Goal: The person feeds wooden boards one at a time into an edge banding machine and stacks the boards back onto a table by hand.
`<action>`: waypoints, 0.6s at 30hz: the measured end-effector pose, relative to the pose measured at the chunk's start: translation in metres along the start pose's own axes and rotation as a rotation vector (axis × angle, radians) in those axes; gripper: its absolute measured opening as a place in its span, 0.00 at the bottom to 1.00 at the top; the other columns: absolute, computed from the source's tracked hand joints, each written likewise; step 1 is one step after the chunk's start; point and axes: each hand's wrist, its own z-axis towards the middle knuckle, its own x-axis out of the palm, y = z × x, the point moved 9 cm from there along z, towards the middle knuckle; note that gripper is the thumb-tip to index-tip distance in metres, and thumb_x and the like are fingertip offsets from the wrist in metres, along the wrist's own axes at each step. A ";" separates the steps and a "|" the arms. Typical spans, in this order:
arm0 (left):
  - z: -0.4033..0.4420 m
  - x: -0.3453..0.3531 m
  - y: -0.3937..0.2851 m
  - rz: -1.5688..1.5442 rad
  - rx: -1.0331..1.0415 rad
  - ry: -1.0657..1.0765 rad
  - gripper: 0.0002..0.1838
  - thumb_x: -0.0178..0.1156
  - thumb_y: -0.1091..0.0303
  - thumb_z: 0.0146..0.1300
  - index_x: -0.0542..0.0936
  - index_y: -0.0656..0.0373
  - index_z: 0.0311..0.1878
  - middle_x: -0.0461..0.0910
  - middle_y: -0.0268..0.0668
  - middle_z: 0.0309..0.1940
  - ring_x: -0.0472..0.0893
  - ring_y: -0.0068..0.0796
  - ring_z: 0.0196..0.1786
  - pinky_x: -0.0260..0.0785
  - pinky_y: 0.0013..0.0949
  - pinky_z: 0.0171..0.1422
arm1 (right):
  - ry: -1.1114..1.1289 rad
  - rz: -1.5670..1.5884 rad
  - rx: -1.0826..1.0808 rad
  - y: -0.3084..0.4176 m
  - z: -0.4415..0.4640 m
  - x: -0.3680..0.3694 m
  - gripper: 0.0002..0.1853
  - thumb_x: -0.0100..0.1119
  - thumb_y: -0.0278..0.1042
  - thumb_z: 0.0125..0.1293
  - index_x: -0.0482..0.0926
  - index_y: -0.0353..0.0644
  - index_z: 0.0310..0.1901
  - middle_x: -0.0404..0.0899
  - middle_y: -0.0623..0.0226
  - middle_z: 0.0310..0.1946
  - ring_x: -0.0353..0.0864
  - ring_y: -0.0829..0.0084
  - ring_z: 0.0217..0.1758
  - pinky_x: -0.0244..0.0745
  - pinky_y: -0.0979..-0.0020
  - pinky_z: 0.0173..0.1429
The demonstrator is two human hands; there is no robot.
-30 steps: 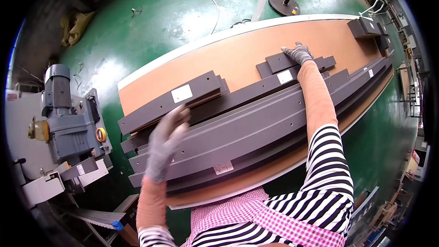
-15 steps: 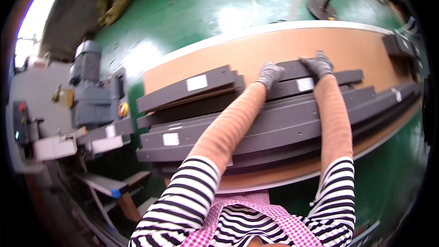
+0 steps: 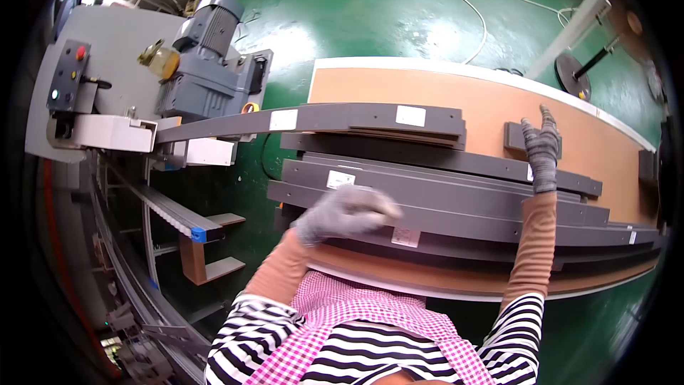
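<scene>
My left hand (image 3: 345, 215), in a grey glove, hovers over the stacked dark grey boards (image 3: 456, 203). Motion smears its bent fingers, so its grip is unclear. My right hand (image 3: 541, 148), gloved too, has its fingers apart and holds nothing. It overlaps a short dark grey piece (image 3: 514, 140) on the tan tabletop (image 3: 427, 85); contact cannot be made out. A long grey board (image 3: 324, 117) with white labels reaches from the machine at left onto the pile.
A grey motor (image 3: 206, 78) and a control box with buttons (image 3: 69, 78) stand at left. Below them is a metal frame with a blue-tipped rail (image 3: 197, 234). Beyond the table, a white hose (image 3: 481, 11) and a round-based stand (image 3: 573, 77) are on the green floor.
My view has swung left. My left hand has drawn back from the far boards toward my body. My right hand has left the labelled board and is now spread near the short piece.
</scene>
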 end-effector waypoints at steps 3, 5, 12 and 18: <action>-0.138 -0.125 0.067 -0.058 -0.339 -0.609 0.14 0.59 0.63 0.68 0.82 0.63 0.49 0.84 0.38 0.42 0.82 0.21 0.43 0.75 0.26 0.49 | -0.017 0.663 -0.305 0.128 -0.033 -0.053 0.35 0.72 0.47 0.55 0.74 0.41 0.62 0.75 0.51 0.57 0.74 0.55 0.63 0.67 0.58 0.69; -0.211 -0.220 0.168 0.011 -0.541 -1.003 0.15 0.58 0.65 0.69 0.78 0.63 0.54 0.82 0.42 0.48 0.81 0.27 0.50 0.73 0.26 0.55 | -0.087 0.661 -0.640 0.239 -0.064 -0.098 0.38 0.74 0.49 0.52 0.73 0.40 0.62 0.75 0.51 0.57 0.72 0.55 0.64 0.66 0.57 0.69; -0.125 -0.290 0.300 0.628 -0.608 -0.367 0.36 0.58 0.57 0.66 0.60 0.66 0.72 0.68 0.53 0.65 0.70 0.45 0.67 0.61 0.37 0.70 | 0.464 0.070 -0.992 0.529 -0.108 -0.006 0.58 0.73 0.63 0.45 0.55 0.43 0.73 0.64 0.51 0.68 0.60 0.56 0.74 0.37 0.52 0.80; -0.104 -0.252 0.275 0.041 -0.682 -0.531 0.34 0.57 0.64 0.66 0.59 0.69 0.72 0.65 0.51 0.70 0.65 0.39 0.72 0.56 0.33 0.74 | 0.742 0.109 -0.838 0.546 -0.113 0.023 0.35 0.72 0.44 0.51 0.72 0.40 0.60 0.80 0.50 0.48 0.79 0.54 0.54 0.74 0.62 0.57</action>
